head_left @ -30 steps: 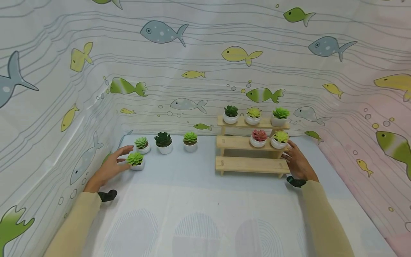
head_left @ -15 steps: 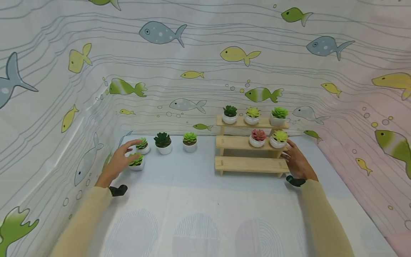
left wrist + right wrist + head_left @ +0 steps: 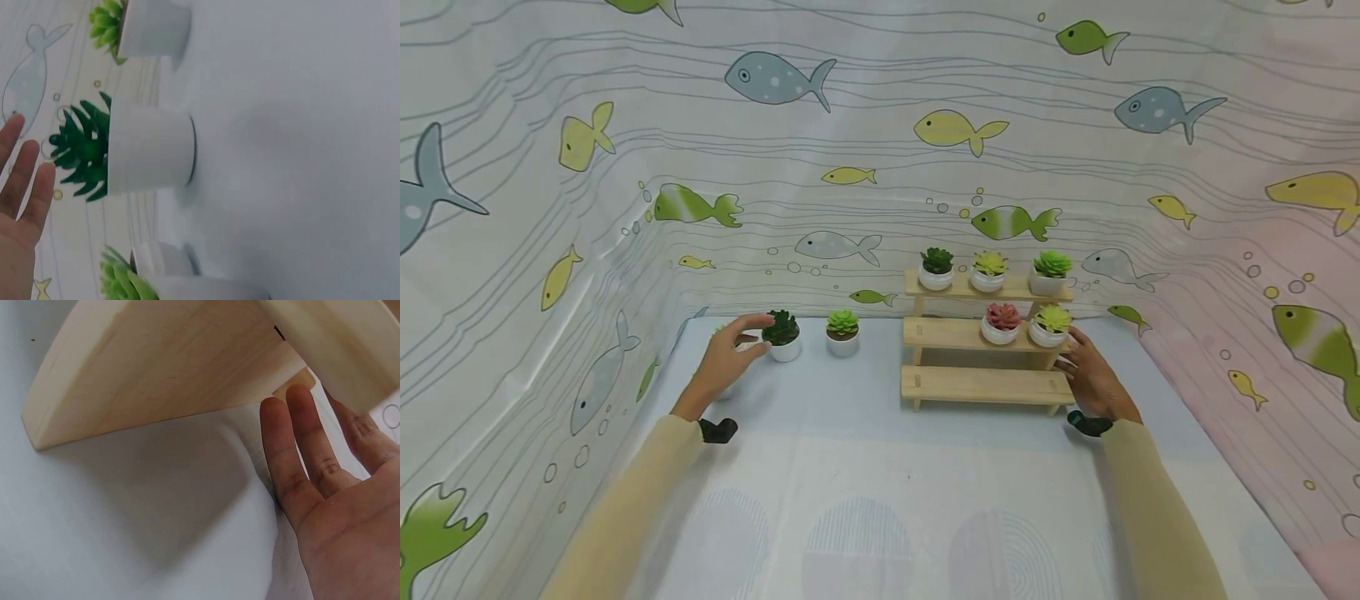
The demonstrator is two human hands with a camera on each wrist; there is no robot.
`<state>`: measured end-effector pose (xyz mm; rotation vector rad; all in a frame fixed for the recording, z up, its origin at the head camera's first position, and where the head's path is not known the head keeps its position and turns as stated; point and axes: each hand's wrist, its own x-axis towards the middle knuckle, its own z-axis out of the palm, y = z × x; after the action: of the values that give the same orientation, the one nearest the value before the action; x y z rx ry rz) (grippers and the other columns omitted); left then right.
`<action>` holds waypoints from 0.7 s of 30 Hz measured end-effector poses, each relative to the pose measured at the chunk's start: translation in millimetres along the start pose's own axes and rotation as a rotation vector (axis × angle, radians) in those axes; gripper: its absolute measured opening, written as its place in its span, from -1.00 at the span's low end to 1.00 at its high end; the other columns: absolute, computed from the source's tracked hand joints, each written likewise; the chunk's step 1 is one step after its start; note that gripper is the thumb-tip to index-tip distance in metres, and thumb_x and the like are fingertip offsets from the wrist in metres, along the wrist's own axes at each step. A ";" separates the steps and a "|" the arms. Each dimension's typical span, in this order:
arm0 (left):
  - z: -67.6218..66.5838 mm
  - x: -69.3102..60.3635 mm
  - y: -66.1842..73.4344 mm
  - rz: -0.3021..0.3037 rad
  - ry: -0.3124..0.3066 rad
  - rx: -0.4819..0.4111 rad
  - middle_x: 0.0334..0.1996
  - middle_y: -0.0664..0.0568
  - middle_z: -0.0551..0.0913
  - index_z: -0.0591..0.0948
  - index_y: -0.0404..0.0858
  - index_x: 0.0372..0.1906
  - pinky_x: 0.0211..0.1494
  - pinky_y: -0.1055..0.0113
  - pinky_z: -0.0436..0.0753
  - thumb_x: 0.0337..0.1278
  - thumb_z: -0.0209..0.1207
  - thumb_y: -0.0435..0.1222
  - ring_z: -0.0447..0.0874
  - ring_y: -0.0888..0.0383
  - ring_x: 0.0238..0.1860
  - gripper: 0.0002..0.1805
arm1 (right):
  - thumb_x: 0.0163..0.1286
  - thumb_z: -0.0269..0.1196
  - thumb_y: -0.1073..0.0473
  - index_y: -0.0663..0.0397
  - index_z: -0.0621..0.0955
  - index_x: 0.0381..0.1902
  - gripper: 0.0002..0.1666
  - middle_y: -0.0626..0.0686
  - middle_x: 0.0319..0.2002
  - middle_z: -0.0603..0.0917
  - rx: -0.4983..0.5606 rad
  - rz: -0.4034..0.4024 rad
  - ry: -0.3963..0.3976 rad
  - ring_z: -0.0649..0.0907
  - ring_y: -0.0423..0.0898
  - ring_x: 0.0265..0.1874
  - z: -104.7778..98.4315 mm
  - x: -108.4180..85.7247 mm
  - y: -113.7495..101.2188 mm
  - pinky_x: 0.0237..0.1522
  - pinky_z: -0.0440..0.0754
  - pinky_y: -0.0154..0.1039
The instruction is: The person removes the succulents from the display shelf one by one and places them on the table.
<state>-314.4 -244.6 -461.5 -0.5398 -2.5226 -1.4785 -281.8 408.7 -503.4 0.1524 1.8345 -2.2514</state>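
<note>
Your left hand [image 3: 724, 362]: released, fingers spread and holding nothing, just beside the leaves of the dark green potted succulent [image 3: 782, 333]; a second ago it was at the front-left bright green pot, so it has shifted right along the row.
Dark green potted succulent: upright on the pale tablecloth [image 3: 842, 462], in the same place as before.
Green succulent to its right [image 3: 842, 333]: upright, near the dark one, unmoved.
Two left-hand succulents: plainly visible earlier, now mostly behind your hand in the head view; your left wrist view catches their bright leaves [image 3: 125, 282] at its lower edge.
Your right hand [image 3: 1093, 379]: where it was, at the right end of the wooden tiered stand [image 3: 988, 384]; its visible fingers are extended, not clenched, though you cannot tell whether they touch the wood.
Stand, top tier: dark green [image 3: 936, 267], yellow-green [image 3: 988, 271] and bright green [image 3: 1051, 272] succulents, unchanged.
Stand, middle tier: pink succulent [image 3: 1001, 323] beside a yellow-green one [image 3: 1049, 326], both towards the right, unchanged.
</note>
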 end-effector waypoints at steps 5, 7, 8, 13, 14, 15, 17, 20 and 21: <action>21.0 13.5 8.8 0.060 -0.036 -0.065 0.22 -0.21 0.58 0.53 -0.31 0.33 0.27 -0.15 0.47 0.37 0.27 -0.44 0.51 -0.16 0.25 -0.53 | 0.64 0.09 -0.13 -0.50 -0.12 0.66 -0.14 0.00 0.44 0.17 0.003 0.005 0.008 0.27 0.04 0.33 -1.8 3.3 1.0 0.05 0.62 -0.20; 29.0 18.8 12.7 0.055 -0.053 -0.072 0.21 -0.20 0.59 0.54 -0.24 0.33 0.24 -0.06 0.51 0.40 0.28 -0.37 0.54 -0.14 0.22 -0.55 | 0.64 0.07 -0.14 -0.52 -0.13 0.66 -0.14 0.03 0.49 0.11 0.000 0.008 0.014 0.27 0.03 0.33 -3.8 5.5 2.6 0.03 0.63 -0.22; 32.8 21.3 15.3 0.053 -0.060 -0.067 0.20 -0.18 0.59 0.54 -0.21 0.33 0.22 -0.01 0.53 0.41 0.28 -0.32 0.55 -0.13 0.21 -0.55 | 0.65 0.06 -0.15 -0.53 -0.14 0.66 -0.14 0.03 0.50 0.09 -0.002 0.008 0.017 0.27 0.03 0.33 -4.8 6.5 3.5 0.03 0.63 -0.22; 50.8 34.3 26.9 0.101 -0.083 -0.056 0.18 -0.10 0.62 0.55 -0.13 0.32 0.20 0.09 0.57 0.44 0.28 -0.18 0.58 -0.03 0.18 -0.56 | 0.66 0.03 -0.15 -0.54 -0.12 0.65 -0.18 0.01 0.47 0.15 -0.014 -0.009 0.026 0.32 0.00 0.29 -7.9 9.5 7.0 0.04 0.60 -0.22; 54.4 36.8 28.8 0.114 -0.084 -0.057 0.17 -0.09 0.62 0.55 -0.13 0.31 0.19 0.08 0.57 0.44 0.28 -0.17 0.58 -0.01 0.18 -0.57 | 0.67 0.03 -0.14 -0.54 -0.11 0.65 -0.20 0.00 0.45 0.17 -0.014 -0.012 0.024 0.32 -0.01 0.29 -8.2 9.8 7.5 0.05 0.59 -0.21; 58.0 39.0 30.8 0.123 -0.087 -0.062 0.17 -0.10 0.62 0.55 -0.13 0.31 0.20 0.06 0.57 0.43 0.28 -0.17 0.58 0.01 0.17 -0.57 | 0.67 0.01 -0.13 -0.53 -0.11 0.65 -0.20 -0.01 0.43 0.20 -0.015 -0.016 0.017 0.33 -0.01 0.28 -8.6 9.9 7.9 0.06 0.58 -0.20; 65.6 43.2 35.0 0.136 -0.090 -0.068 0.15 -0.10 0.63 0.56 -0.13 0.30 0.19 0.05 0.57 0.43 0.29 -0.17 0.59 0.04 0.16 -0.58 | 0.69 -0.01 -0.12 -0.52 -0.11 0.65 -0.23 -0.03 0.39 0.23 -0.016 -0.021 0.005 0.33 -0.01 0.28 -8.9 9.8 8.5 0.08 0.57 -0.20; 78.3 48.7 41.4 0.138 -0.094 -0.068 0.12 -0.06 0.65 0.58 -0.12 0.27 0.18 0.08 0.59 0.42 0.29 -0.16 0.60 0.07 0.13 -0.60 | 0.70 -0.03 -0.10 -0.50 -0.10 0.64 -0.25 -0.06 0.35 0.25 -0.012 -0.021 -0.016 0.32 0.00 0.27 -9.6 9.0 8.0 0.07 0.58 -0.19; 82.7 50.3 43.6 0.138 -0.097 -0.072 0.11 -0.05 0.65 0.58 -0.13 0.26 0.18 0.08 0.59 0.42 0.29 -0.16 0.61 0.07 0.12 -0.60 | 0.71 -0.04 -0.08 -0.48 -0.11 0.65 -0.26 -0.06 0.34 0.26 -0.014 -0.026 -0.024 0.32 0.01 0.26 -9.8 8.7 7.5 0.07 0.58 -0.20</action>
<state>-340.6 -142.3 -451.0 -0.7991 -2.4538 -1.5315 -289.1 415.8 -514.5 0.0996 1.8502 -2.2478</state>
